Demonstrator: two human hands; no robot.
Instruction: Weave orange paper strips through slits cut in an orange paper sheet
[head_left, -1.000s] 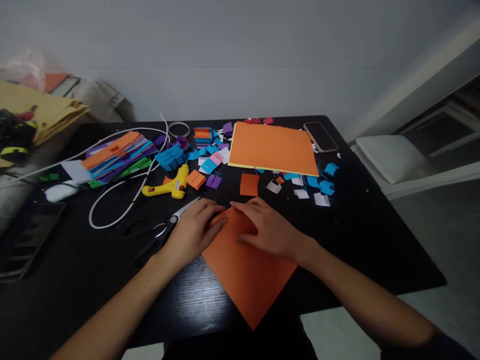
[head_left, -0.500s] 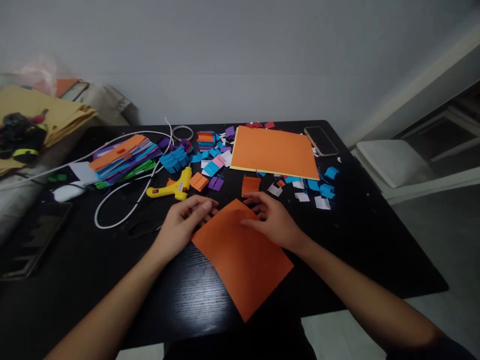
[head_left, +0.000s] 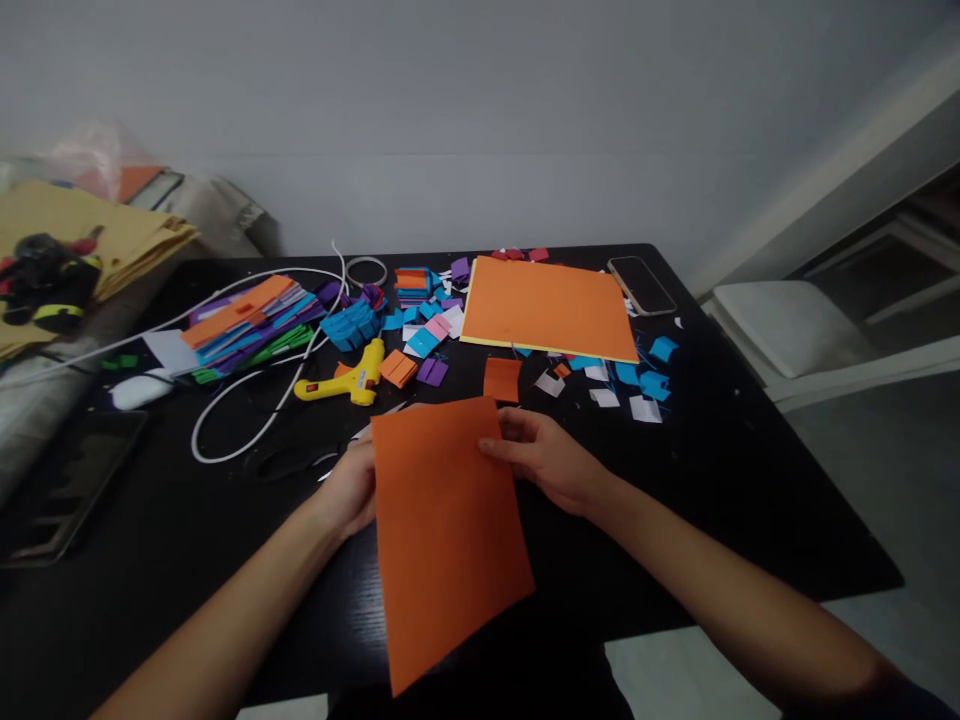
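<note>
An orange sheet of paper (head_left: 448, 530) is held up slightly tilted above the near part of the black table. My right hand (head_left: 551, 458) grips its upper right edge, thumb on the front face and fingers behind. My left hand (head_left: 352, 490) is at the sheet's left edge, its fingers hidden behind the paper. Black-handled scissors (head_left: 281, 462) lie beside my left hand, partly covered by hand and sheet. Just beyond the sheet is a small orange paper piece (head_left: 502, 379).
A yellow glue gun (head_left: 341, 384) with a white cable (head_left: 196, 425) lies left of centre. Behind are folded paper strips (head_left: 255, 320), several small paper pieces (head_left: 431, 335), a stack of orange sheets (head_left: 551, 308) and a phone (head_left: 641, 284). A dark tablet (head_left: 71, 490) lies far left.
The orange sheet has turned from a diamond position to nearly upright and shifted left. My left hand has slid behind its left edge; my right hand still grips the sheet. The scissors' blades now show.
</note>
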